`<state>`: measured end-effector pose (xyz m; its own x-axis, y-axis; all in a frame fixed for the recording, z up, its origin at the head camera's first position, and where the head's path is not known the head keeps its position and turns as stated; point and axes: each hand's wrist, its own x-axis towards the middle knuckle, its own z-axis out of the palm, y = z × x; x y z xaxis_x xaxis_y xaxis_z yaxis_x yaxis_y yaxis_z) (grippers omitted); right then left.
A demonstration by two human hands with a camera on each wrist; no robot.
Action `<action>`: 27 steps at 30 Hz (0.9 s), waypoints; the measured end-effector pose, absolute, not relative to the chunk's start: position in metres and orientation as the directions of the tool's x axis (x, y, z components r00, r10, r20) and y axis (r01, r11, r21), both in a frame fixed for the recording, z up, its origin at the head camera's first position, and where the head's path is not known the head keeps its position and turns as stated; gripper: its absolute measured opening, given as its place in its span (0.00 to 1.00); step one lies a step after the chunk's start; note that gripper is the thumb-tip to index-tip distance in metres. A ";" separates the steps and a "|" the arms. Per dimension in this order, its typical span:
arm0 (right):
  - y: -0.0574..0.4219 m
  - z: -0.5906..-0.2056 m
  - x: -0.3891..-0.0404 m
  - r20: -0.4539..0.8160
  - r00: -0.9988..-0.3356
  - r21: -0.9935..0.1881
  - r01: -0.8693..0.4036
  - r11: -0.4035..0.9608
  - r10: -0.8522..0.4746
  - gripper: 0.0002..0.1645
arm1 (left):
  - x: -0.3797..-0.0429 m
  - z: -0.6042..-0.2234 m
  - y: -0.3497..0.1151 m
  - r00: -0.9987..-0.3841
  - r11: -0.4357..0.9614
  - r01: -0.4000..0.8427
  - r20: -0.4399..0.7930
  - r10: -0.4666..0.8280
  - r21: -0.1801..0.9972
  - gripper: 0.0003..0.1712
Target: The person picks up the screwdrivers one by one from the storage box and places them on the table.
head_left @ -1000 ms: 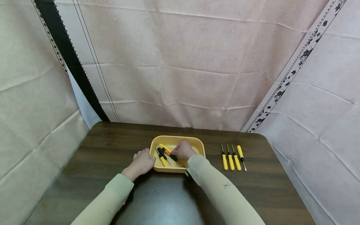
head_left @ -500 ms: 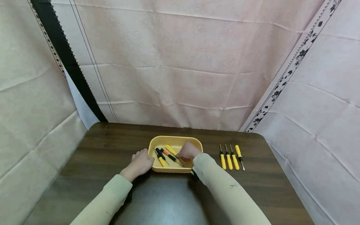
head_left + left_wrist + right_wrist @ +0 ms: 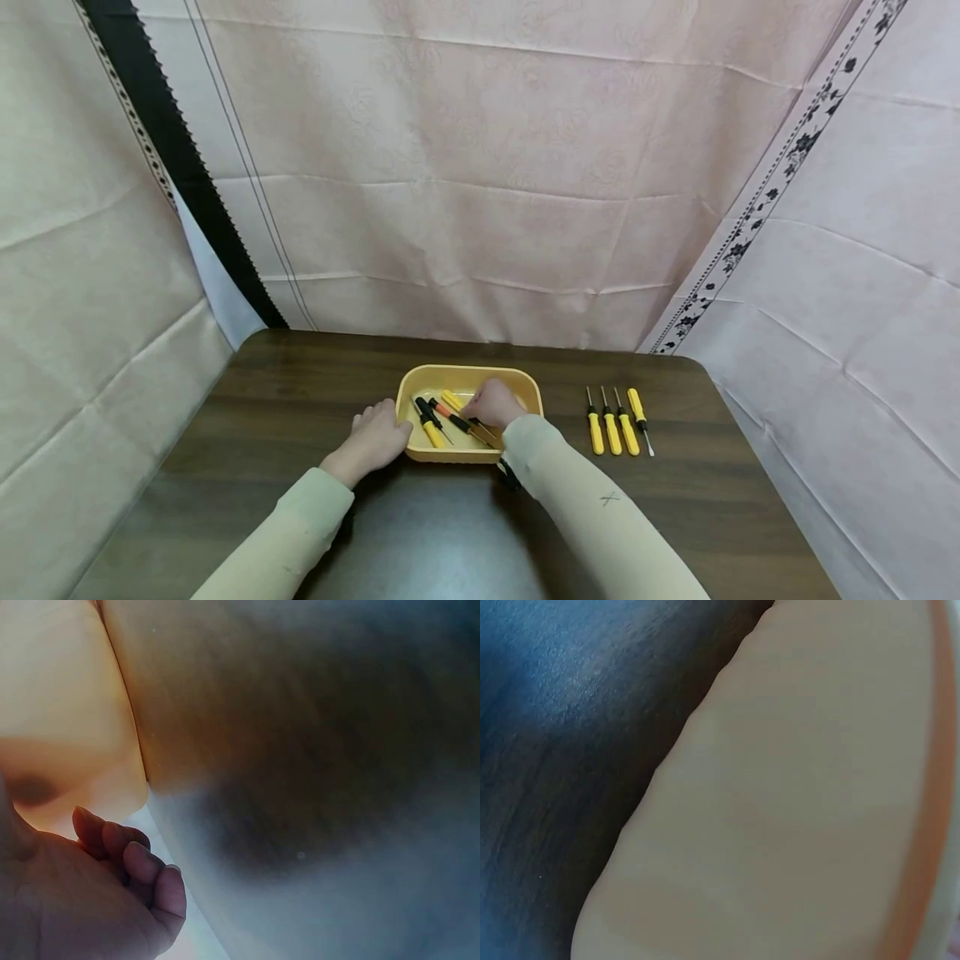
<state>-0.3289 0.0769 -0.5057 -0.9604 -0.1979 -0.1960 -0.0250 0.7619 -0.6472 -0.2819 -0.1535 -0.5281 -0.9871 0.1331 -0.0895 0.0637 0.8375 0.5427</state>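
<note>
A yellow plastic tray (image 3: 517,377) holds several screwdrivers. My left hand (image 3: 377,433) grips the tray's left side; in the left wrist view its fingers (image 3: 142,862) are curled beside the tray wall (image 3: 67,690). Inside the tray, my right hand (image 3: 495,404) pinches a yellow-handled screwdriver (image 3: 452,400), partly hidden by the fingers. Left of it lie an orange-and-black screwdriver (image 3: 448,414) and a yellow-and-black one (image 3: 431,429). In the right wrist view the tray wall (image 3: 780,787) fills most of the picture, and the right fingers are hidden.
Several yellow-handled screwdrivers stand in a row to the right of the tray, the rightmost screwdriver (image 3: 639,412) with its tip toward me. The brown wooden table (image 3: 315,367) ends at a pale curtain (image 3: 480,208) behind.
The yellow-handled screwdriver under my right hand has shifted right and slightly nearer over the second. My right hand moved right, then back left. My left hand stays at the tray.
</note>
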 end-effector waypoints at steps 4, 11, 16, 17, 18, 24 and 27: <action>0.077 -0.504 -0.328 -0.192 -0.954 -0.640 -0.055 0.767 -0.229 0.20 | -0.283 -0.529 -0.154 -0.987 0.845 0.067 -0.086 0.133 0.531 0.29; 0.080 -0.507 -0.332 -0.195 -0.944 -0.603 -0.099 0.791 -0.267 0.27 | -0.284 -0.530 -0.153 -0.988 0.848 0.072 -0.078 0.132 0.525 0.28; 0.086 -0.509 -0.337 -0.241 -0.932 -0.637 -0.059 0.769 -0.271 0.25 | -0.284 -0.531 -0.153 -0.988 0.845 0.067 -0.082 0.130 0.530 0.29; 0.088 -0.508 -0.337 -0.245 -0.931 -0.657 -0.046 0.752 -0.271 0.24 | -0.284 -0.531 -0.153 -0.988 0.845 0.066 -0.082 0.129 0.531 0.29; 0.090 -0.506 -0.338 -0.252 -0.929 -0.681 -0.029 0.732 -0.271 0.23 | -0.284 -0.531 -0.153 -0.988 0.843 0.066 -0.082 0.129 0.534 0.30; 0.107 -0.493 -0.338 -0.267 -0.913 -0.847 0.069 0.527 -0.309 0.15 | -0.284 -0.531 -0.154 -0.988 0.838 0.068 -0.082 0.132 0.542 0.31; 0.116 -0.491 -0.338 -0.276 -0.905 -0.890 0.114 0.441 -0.324 0.18 | -0.285 -0.532 -0.155 -0.988 0.839 0.072 -0.080 0.136 0.539 0.30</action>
<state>-0.3380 0.1158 -0.4907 -0.9047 -0.3244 -0.2761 0.1138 0.4407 -0.8904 -0.2848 -0.1547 -0.5323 -0.9875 0.1357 -0.0797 0.0718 0.8390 0.5394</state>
